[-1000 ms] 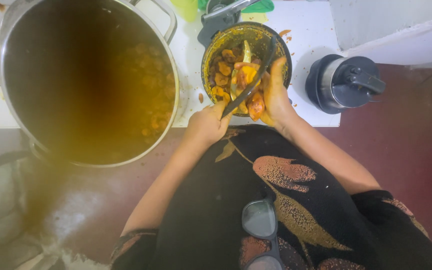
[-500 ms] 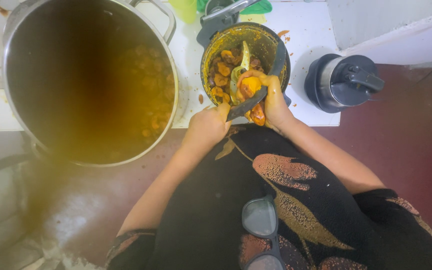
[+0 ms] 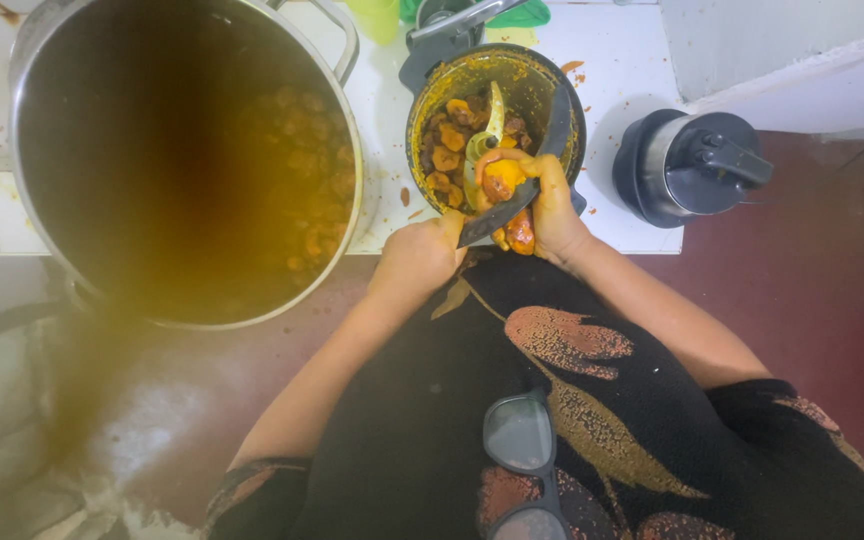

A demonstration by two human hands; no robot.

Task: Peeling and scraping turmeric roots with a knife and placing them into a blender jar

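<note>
At the edge of the white bench point(image 3: 642, 70), a person stands over a dark chopper bowl point(image 3: 432, 85) smeared inside with orange-yellow paste. The bowl holds browned, orange-coated chunks point(image 3: 444, 135) and has a pale blade post point(image 3: 493, 112) rising at its middle. The left hand point(image 3: 420, 258) sits just below the bowl's near rim, its fingers clenched around the handle of a dark knife point(image 3: 504, 208); the blade runs up and to the right, crossing in front of the other hand. The right hand point(image 3: 552, 205) is at the bowl's near rim, its fingers grasping an orange piece of fruit point(image 3: 499, 180), which rests against the knife blade. A second orange piece point(image 3: 520, 232) shows just under that hand, touching the palm side; whether it is gripped I cannot tell.

To the left stands a big steel pot point(image 3: 27, 200), wide open, filled with a dark brownish liquid in which orange lumps float. To the right of the bowl, on the bench corner, lies a black lid with a knob point(image 3: 697, 160). Behind the bowl a green cup point(image 3: 377, 15) peeks in at the top edge. The person wears a black patterned garment point(image 3: 592, 400), and a pair of glasses point(image 3: 522, 450) hangs at the chest. The floor point(image 3: 832, 260) on the right is dark red.
</note>
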